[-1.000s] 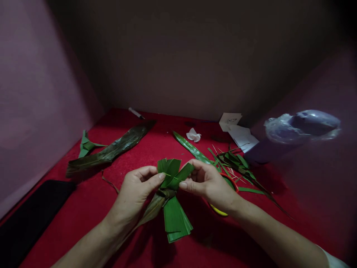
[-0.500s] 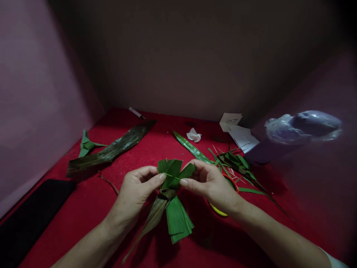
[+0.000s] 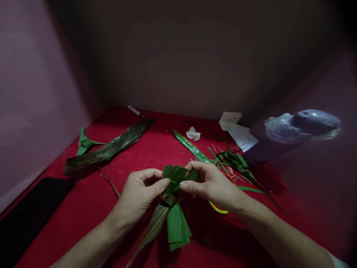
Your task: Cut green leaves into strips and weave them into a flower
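Between my two hands is a folded green leaf bundle (image 3: 177, 223), with fanned strips above and below its middle. A dull brownish leaf (image 3: 154, 219) wraps that middle, its tail trailing down to the lower left. My left hand (image 3: 142, 191) pinches the upper left strips between thumb and finger, beside a thin pale green sliver (image 3: 172, 181). On the other side my right hand (image 3: 210, 182) pinches the upper right strip, thumb in front. The fingertips behind the leaves are hidden. A yellow-and-orange handle-like curve (image 3: 219, 209) lies partly under my right hand.
A long dark leaf (image 3: 117, 145) and a folded leaf piece (image 3: 84, 141) lie at left, a black flat object (image 3: 36, 212) nearer. Rightward are a green leaf (image 3: 191, 146), crumpled tissue (image 3: 193, 134), leaf scraps and toothpicks (image 3: 234, 160), white papers (image 3: 242, 137) and a plastic-wrapped purple object (image 3: 304, 126). A syringe (image 3: 135, 111) lies behind.
Both hands and the leaf bundle have shifted slightly down and right. The upper strips are drawn closer together, and less of the pale sliver shows.
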Demonstrator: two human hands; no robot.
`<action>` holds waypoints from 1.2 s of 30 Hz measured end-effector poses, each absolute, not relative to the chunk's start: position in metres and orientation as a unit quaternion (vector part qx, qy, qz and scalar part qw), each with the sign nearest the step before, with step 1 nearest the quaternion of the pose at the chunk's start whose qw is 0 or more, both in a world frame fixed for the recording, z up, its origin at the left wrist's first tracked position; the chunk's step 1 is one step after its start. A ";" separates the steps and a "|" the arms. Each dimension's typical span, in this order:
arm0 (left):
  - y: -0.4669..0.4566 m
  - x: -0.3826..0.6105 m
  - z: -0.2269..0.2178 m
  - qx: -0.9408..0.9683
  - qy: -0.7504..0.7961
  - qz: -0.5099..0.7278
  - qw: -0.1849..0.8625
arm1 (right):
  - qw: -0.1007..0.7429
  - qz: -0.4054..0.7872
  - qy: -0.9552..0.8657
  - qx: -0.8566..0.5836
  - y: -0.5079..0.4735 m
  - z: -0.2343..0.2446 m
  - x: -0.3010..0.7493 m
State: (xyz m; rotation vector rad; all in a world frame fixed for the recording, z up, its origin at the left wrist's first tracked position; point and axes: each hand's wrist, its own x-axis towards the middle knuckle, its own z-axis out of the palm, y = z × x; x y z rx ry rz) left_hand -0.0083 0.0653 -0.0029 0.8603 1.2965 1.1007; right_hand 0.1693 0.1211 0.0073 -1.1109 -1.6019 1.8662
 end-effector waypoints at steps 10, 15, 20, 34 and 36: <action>0.066 -0.009 -0.005 0.365 0.548 0.454 0.600 | 0.243 0.615 -0.611 -0.435 0.119 -0.003 0.168; 0.067 -0.007 -0.005 0.363 0.543 0.486 0.580 | 0.235 0.599 -0.612 -0.460 0.119 0.000 0.167; 0.068 -0.005 -0.005 0.364 0.551 0.503 0.557 | 0.253 0.593 -0.614 -0.455 0.117 -0.001 0.167; 0.069 -0.005 -0.011 0.374 0.548 0.510 0.547 | 0.280 0.603 -0.635 -0.393 0.114 0.002 0.165; 0.069 -0.005 -0.012 0.384 0.553 0.507 0.538 | 0.273 0.597 -0.639 -0.401 0.114 0.003 0.165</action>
